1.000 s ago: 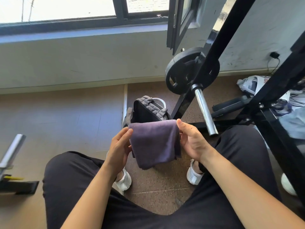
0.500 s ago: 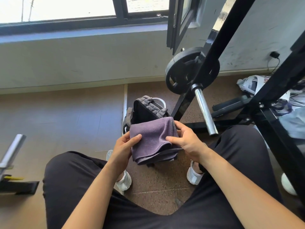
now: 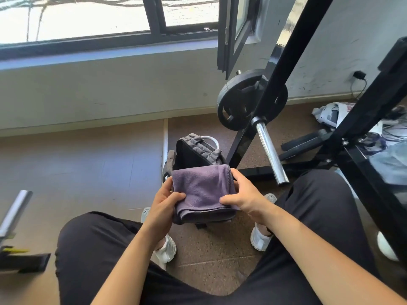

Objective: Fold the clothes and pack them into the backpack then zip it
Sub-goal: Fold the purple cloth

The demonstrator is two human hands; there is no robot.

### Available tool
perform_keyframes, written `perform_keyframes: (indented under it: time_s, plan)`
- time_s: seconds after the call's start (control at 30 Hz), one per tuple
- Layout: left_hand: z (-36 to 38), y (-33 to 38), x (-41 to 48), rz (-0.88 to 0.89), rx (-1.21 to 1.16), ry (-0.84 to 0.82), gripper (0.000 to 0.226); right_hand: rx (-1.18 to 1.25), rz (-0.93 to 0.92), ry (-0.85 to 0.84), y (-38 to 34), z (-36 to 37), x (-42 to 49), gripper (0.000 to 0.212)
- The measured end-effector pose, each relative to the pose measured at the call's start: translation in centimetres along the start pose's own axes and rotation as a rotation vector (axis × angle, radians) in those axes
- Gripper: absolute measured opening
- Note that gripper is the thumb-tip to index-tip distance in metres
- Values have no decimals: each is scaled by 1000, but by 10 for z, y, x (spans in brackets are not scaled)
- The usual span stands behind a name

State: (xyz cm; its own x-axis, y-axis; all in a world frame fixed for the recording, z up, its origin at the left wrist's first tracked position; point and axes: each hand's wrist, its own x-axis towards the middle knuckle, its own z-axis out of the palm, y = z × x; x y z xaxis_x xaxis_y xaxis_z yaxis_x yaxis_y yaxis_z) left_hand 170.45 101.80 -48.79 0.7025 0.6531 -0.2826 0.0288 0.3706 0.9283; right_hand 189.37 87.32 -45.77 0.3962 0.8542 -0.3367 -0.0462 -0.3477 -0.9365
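The left hand grips the near left corner of a folded purple cloth, thumb on top and fingers curled beneath. The right hand clasps the opposite side, its thumb pressed across the near right corner and its fingers wrapped around the far right edge. Between the two hands the cloth lies as a flat, layered square, its doubled edges stacked toward the person.

Directly under and just beyond the hands stands a dark grey backpack on the floor, its top open and its black interior showing past the far edge of the cloth. The cloth sits over the near side of that opening; whether it touches the bag cannot be told.

Below the hands, two white shoes rest on the speckled brown floor, one on each side of the bag, and black trousers cover both knees nearer the camera. Beyond the right hand, a chrome bar carrying a black weight plate leans on a black metal rack. Farther out, a pale wall rises to a window.
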Motion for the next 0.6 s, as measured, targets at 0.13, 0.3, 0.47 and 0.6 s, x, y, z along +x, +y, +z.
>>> perform_keyframes:
  time_s: [0.13,0.3,0.47,0.6]
  plan:
    - [1,-4,0,16,60,77,46,110,52,29,-1,0,4,79]
    - [-1,-6,3,-8,70,148,47,234,68,4,-2,-3,5,81]
    - [-1,-2,2,-4,50,95,92,268,79,71,-3,-6,5,79]
    - [-4,3,1,26,-4,65,100,529,176,-28,-9,-9,4,37]
